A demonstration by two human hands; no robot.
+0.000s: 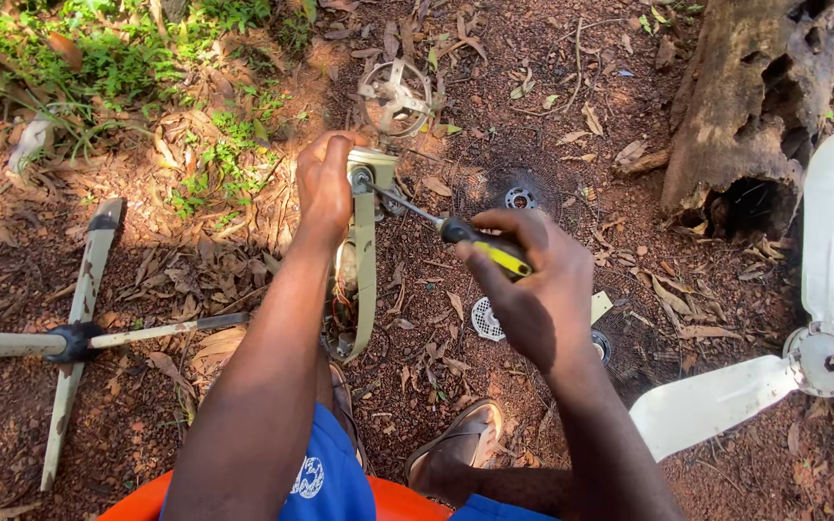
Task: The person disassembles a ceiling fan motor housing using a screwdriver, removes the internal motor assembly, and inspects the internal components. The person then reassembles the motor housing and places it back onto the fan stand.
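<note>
Pale, perhaps grimy fan housing (363, 253), wiring exposed.

My one camera sits on my head, looking steeply down and close over my knees, with the tree stump (750, 106) upper right.

Bare reddish ground (494, 87), strewn with dry leaves, carries everything. At three o'clock lies a white fan blade set (813, 357); at nine, a cross-shaped stand base (79, 338); at twelve, a small wire guard (396, 95); at one, a rotten log (745, 106).
</note>
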